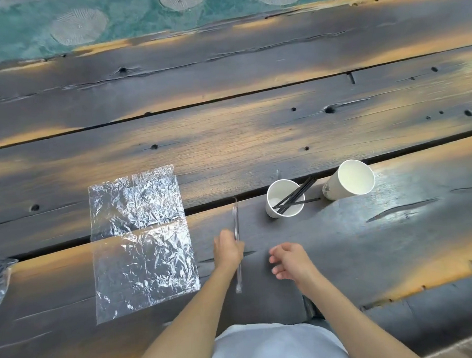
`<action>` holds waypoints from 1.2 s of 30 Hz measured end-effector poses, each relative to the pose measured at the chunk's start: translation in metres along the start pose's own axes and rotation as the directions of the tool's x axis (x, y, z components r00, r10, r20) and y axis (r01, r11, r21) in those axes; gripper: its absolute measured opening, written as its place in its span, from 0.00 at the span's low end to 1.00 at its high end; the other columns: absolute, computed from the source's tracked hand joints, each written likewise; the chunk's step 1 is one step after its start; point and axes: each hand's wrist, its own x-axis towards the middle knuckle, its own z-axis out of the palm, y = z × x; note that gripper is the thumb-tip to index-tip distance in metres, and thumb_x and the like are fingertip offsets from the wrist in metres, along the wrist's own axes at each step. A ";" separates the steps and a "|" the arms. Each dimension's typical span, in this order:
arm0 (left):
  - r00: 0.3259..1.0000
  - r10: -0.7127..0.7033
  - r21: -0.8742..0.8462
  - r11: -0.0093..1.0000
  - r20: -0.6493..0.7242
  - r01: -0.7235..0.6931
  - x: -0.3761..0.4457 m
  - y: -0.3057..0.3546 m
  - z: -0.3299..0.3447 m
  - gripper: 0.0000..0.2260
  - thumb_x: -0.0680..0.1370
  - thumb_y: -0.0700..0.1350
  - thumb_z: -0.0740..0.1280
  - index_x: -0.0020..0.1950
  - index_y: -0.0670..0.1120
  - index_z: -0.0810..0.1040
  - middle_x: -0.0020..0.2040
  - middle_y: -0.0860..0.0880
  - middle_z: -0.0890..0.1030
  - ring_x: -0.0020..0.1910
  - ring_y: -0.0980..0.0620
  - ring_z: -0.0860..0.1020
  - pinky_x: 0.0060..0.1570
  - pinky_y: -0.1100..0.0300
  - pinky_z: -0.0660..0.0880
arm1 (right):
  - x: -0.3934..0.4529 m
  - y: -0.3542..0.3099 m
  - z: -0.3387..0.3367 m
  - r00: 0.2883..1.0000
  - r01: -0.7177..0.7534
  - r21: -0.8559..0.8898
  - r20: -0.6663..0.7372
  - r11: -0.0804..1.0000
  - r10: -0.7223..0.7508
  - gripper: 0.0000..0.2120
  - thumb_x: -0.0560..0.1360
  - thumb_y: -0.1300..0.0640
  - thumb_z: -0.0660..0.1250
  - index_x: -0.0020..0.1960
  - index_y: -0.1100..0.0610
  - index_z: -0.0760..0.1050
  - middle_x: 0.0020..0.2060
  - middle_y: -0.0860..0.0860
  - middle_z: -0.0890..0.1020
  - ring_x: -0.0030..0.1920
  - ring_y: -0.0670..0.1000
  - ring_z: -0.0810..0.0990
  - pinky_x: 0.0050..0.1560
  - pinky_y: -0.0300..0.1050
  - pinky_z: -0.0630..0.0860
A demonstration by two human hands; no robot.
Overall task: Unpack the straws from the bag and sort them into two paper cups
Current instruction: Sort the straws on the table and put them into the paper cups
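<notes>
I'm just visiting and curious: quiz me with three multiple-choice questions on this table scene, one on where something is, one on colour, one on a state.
1. Where are the thin black straws?
A. in the nearer white paper cup
B. in the farther white paper cup
C. on the flat clear plastic bag

2. What colour are the insides of both cups?
A. red
B. white
C. blue

3. What is the left hand doing?
A. resting flat on the bag
B. hanging idle
C. holding a clear-wrapped straw

Answers: 1 A, the straws lean out of the nearer cup. 2 B, both interiors show white. 3 C, its fingers curl round the wrapped straw, while the right hand holds nothing.
</notes>
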 end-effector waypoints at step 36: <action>0.846 0.452 -0.748 0.656 0.283 -0.101 -0.164 0.153 0.048 0.12 0.74 0.48 0.74 0.49 0.42 0.77 0.27 0.50 0.68 0.21 0.56 0.59 0.22 0.64 0.50 | -0.068 -0.080 -0.191 0.795 0.448 0.336 0.275 0.829 -0.541 0.04 0.75 0.64 0.70 0.44 0.63 0.76 0.29 0.54 0.76 0.25 0.46 0.71 0.23 0.36 0.66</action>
